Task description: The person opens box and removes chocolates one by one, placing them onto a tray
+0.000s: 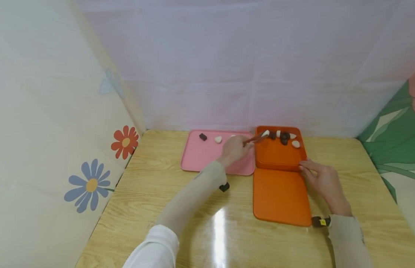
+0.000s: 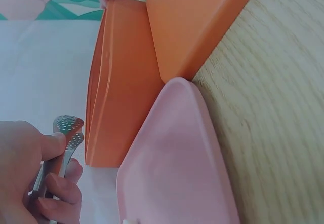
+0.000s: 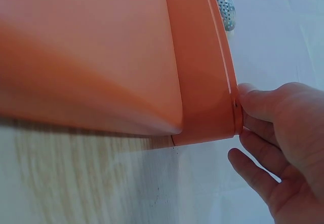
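My left hand [image 1: 235, 152] grips metal tongs [image 2: 69, 126] with perforated tips, reaching across the pink tray [image 1: 202, 158]. The tips hang over the back left of an orange box [image 1: 277, 156], and a small white piece [image 1: 266, 133] shows at them in the head view. Inside the box, along its back, lie several dark brown pieces [image 1: 284, 137] and white ones, one of them rounded [image 1: 296, 144]. My right hand [image 1: 322, 180] pinches the box's front right corner at the rim, thumb on top and fingers at the outer side.
On the pink tray sit a dark block [image 1: 203, 137] and a white rounded piece [image 1: 218, 139], with another white piece partly hidden behind my left hand. An orange lid [image 1: 281, 197] lies flat directly in front of the box. A cloth backdrop [image 1: 200, 104] rises behind the wooden table [image 1: 153, 167].
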`<control>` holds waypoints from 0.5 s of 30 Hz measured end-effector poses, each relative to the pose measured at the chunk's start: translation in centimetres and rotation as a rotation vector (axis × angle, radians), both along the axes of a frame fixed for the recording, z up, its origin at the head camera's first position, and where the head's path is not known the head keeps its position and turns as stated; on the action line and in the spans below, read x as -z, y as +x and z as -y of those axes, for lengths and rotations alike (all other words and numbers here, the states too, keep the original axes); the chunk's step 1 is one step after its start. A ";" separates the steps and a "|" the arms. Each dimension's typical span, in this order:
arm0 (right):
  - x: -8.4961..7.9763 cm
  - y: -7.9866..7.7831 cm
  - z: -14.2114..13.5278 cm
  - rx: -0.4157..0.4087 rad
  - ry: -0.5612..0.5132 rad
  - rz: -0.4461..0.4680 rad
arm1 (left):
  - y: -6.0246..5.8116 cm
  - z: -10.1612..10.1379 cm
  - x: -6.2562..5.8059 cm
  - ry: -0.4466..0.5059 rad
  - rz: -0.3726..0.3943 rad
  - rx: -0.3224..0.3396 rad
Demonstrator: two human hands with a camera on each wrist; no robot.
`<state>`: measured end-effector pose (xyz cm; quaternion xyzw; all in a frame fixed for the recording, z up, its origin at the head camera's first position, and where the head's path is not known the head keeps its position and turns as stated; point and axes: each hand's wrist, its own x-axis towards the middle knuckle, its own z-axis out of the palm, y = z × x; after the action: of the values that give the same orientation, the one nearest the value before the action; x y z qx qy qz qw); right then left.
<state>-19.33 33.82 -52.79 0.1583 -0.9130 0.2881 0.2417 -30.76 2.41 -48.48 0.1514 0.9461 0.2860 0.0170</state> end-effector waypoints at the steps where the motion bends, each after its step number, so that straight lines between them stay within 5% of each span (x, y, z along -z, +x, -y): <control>1: 0.0 0.0 0.0 0.001 -0.002 0.009 | 0.0 0.2 0.0 -0.003 -0.010 0.002; 15: 0.2 -0.1 0.0 0.008 -0.001 0.012 | 0.9 4.0 0.6 0.046 -0.008 0.003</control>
<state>-19.39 33.86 -53.03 0.1526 -0.9149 0.2887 0.2376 -29.83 -1.57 -49.08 0.1542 0.9390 0.3072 0.0099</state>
